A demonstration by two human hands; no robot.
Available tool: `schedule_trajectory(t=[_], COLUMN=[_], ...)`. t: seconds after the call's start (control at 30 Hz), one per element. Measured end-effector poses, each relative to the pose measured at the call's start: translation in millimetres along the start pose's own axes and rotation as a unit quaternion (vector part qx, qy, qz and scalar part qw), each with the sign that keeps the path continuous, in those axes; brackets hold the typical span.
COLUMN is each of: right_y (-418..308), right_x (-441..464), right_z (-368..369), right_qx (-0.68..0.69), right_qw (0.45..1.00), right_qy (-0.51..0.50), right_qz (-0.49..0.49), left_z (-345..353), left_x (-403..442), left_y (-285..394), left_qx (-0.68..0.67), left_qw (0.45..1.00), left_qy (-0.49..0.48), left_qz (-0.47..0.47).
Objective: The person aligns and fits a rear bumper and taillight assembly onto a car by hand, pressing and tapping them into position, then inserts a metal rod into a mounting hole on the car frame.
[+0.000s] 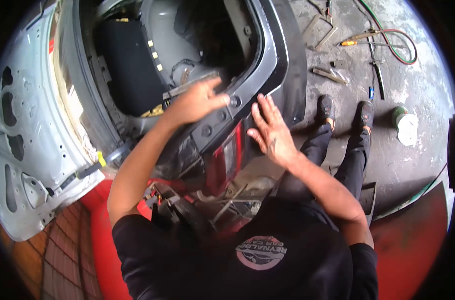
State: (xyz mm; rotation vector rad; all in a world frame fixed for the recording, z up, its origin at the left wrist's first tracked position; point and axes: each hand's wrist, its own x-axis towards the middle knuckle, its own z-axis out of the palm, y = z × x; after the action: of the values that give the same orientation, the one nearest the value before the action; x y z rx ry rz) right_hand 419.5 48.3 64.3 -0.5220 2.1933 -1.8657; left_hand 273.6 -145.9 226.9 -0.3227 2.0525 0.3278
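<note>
My left hand hovers over the rim of a car's rear opening, with some fingers outstretched and nothing visible in them. Under and beyond it lies a narrow metal strip. On the grey body panel near this hand are several round dark fittings or holes. My right hand is held flat with fingers spread, its fingertips at the edge of the dark bumper; whether they press on it I cannot tell. Just left of the right hand sits a red and clear tail light.
A silver door panel stands at left. On the concrete floor at right lie a red and green hose, a torch-like tool, metal pieces and a can with a whitish top. Red panels flank me below.
</note>
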Motion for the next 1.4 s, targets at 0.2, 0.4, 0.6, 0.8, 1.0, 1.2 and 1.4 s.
schedule_trajectory(t=[0.2,0.4,0.6,0.8,1.0,1.2,1.4], right_y=[-0.3,8.5,0.8,-14.6,-10.4,-5.1,3.5], right_x=[3.1,-0.2,1.5,4.6,1.1,1.5,2.6], right_z=[-9.1,-5.5,-8.4,-12.7,-3.2,-1.5,-6.6], right_qx=[-0.005,-0.023,-0.055,-0.104,-0.064,-0.065,-0.028], right_qw=[0.999,0.998,0.997,0.994,0.991,0.993,0.996], right_qy=[-0.037,-0.057,-0.053,-0.01,-0.088,-0.079,-0.081], right_qz=[0.01,0.003,0.017,0.019,0.081,0.054,0.027], left_z=[0.3,35.7,56.9,98.9,149.9,251.9,354.5], left_x=[-61.2,-99.0,-154.5,-199.5,-210.0,-173.1,-53.2], left_y=[16.7,38.9,32.6,4.6,7.1,29.5,-23.9], left_qx=[0.109,0.193,0.175,0.133,0.102,-0.192,-0.687], left_qw=[0.972,0.933,0.861,0.822,0.782,0.854,0.636], left_qy=[0.188,0.241,0.433,0.53,0.587,0.45,0.338], left_qz=[0.091,0.183,0.202,0.161,0.184,0.175,-0.092])
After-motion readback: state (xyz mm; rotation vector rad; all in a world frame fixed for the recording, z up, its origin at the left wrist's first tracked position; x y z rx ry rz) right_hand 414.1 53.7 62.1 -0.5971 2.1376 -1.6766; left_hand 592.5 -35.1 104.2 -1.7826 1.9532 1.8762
